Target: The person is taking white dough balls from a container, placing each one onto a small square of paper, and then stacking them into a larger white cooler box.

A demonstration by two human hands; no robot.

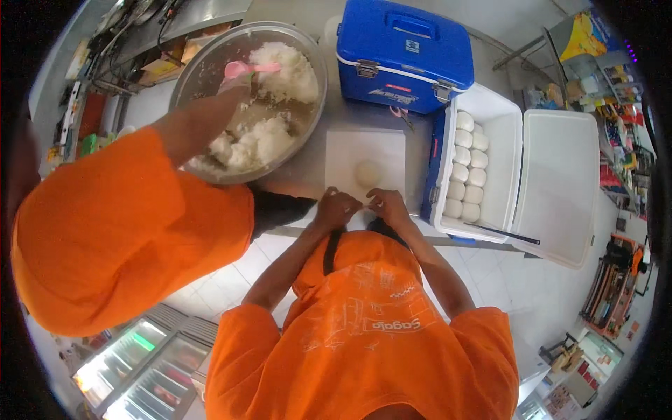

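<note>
A sheet of white paper (341, 152) lies on the metal table before me, with a round, flat, pale portion of food (367, 174), apparently rice, on it. My left hand (337, 210) is at the sheet's near edge, fingers bent and pinching. Close beside it, my right hand (388, 207) pinches the same edge, and the fingertips of both hands nearly meet. What exactly sits between the fingertips is small and partly hidden. To my right, an open cooler box (496, 152) holds several rounded white packets (476, 177) in two visible columns.
A large metal basin (318, 105) of white rice (289, 71) stands at left. A co-worker's arm (202, 123) reaches into it beside a pink scoop (239, 69). Behind the paper are a closed blue cooler (378, 73) and scissors (403, 116). The open cooler's lid (556, 184) extends right.
</note>
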